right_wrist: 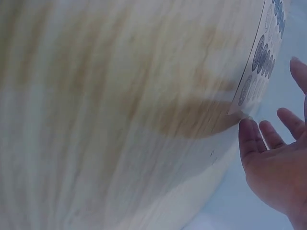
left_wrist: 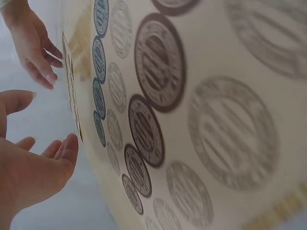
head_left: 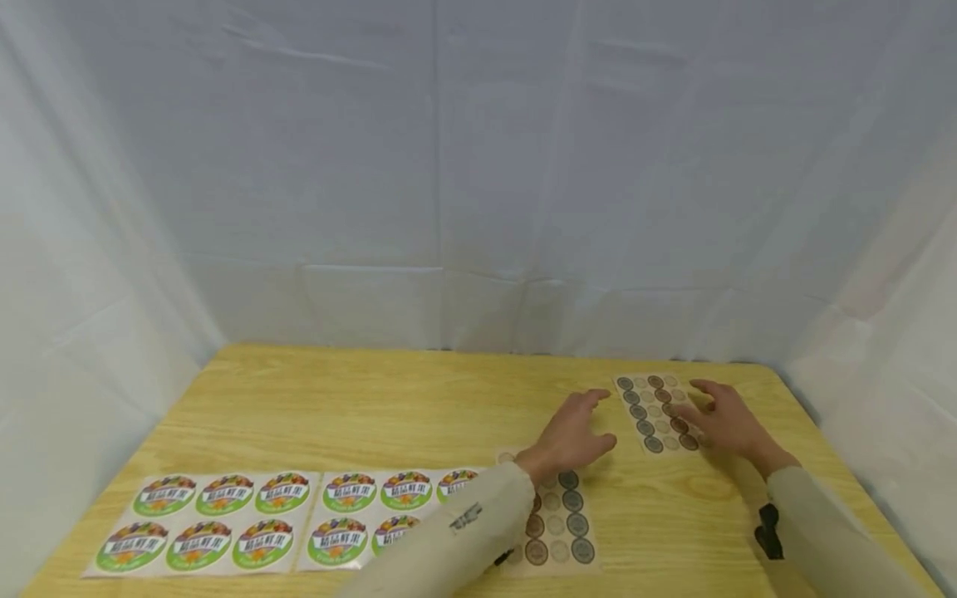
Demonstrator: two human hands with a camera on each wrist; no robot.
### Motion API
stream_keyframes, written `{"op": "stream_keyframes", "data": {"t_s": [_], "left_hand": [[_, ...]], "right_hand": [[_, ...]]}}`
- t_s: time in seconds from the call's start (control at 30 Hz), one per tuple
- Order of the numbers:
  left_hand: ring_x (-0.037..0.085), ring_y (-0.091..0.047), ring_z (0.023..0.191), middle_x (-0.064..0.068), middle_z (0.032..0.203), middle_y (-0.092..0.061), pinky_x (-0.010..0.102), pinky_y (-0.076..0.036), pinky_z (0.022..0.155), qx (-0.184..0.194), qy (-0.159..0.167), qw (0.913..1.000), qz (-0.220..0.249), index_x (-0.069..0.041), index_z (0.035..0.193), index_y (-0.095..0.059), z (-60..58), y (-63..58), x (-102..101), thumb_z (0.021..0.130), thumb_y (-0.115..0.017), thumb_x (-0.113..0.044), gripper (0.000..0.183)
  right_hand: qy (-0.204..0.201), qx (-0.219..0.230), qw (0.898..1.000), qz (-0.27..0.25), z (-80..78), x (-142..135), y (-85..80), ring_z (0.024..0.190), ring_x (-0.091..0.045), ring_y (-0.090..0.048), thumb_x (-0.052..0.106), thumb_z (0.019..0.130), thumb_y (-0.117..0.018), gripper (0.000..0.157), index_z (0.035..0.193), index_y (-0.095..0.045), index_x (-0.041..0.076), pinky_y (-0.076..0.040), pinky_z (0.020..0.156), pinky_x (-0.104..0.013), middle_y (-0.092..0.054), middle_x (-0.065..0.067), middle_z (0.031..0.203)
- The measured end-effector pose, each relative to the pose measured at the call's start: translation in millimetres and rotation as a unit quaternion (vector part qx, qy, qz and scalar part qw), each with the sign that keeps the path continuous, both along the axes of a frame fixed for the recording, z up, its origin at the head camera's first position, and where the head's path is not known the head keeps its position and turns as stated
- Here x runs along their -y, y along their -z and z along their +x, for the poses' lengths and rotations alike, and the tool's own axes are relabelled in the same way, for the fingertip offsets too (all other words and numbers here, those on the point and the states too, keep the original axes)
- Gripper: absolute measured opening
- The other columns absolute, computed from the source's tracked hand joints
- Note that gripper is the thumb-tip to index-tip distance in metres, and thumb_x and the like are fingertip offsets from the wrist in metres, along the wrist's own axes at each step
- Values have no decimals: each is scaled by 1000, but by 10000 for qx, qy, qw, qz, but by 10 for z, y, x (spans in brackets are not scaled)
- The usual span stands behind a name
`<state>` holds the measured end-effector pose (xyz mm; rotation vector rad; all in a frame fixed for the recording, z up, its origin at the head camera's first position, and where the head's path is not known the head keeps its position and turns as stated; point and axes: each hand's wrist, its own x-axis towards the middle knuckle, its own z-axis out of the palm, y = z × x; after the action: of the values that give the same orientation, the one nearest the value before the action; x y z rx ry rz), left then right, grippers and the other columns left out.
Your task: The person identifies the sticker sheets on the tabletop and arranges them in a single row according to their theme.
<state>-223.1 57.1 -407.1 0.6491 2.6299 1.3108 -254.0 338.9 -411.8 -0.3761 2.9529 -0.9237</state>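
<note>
A sheet of round stickers [head_left: 647, 407] in black, brown and pale rows lies on the wooden table at the far right. To its left hovers my left hand [head_left: 571, 436], fingers and thumb spread apart, nothing between them. My right hand [head_left: 733, 423] is at the sheet's right edge, its thumb overlapping the stickers in the head view. In the right wrist view, the fingertips [right_wrist: 245, 125] are right at the near corner of the sheet. A second such sheet [head_left: 557, 531] lies nearer me, partly hidden by my left forearm; it fills much of the left wrist view.
Two sheets of fruit-label stickers lie side by side at the table's front left, the outer one [head_left: 196, 525] fully visible and the inner one [head_left: 366, 519] partly covered by my left sleeve. White sheeting [head_left: 441, 166] hangs behind the table [head_left: 359, 407] and at both sides.
</note>
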Motion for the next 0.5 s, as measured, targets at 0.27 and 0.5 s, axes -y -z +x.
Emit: {"op": "stream_keyframes", "data": {"t_s": [0.27,0.5], "left_hand": [[16,-51,110,8,128,-51,27,-42,92,-217,-93,9978,-624,-13,142,-44,-69,20,-53,86,-67,-20,60],[16,-52,110,8,129,-51,28,-43,91,-120,-157,9965,-816,-14,142,-43,-84,61,-5,87,-66,-20,60]], "right_hand": [[221,360,9985,335,-75,72,42,123,-58,-24,38,94,-60,74,143,-31,-9,-28,91,-70,-25,-42,137],[273,583,9947,801,-65,146,25,121,-60,-24,44,90,-63,81,143,-30,-9,-25,92,-71,-24,-45,133]]}}
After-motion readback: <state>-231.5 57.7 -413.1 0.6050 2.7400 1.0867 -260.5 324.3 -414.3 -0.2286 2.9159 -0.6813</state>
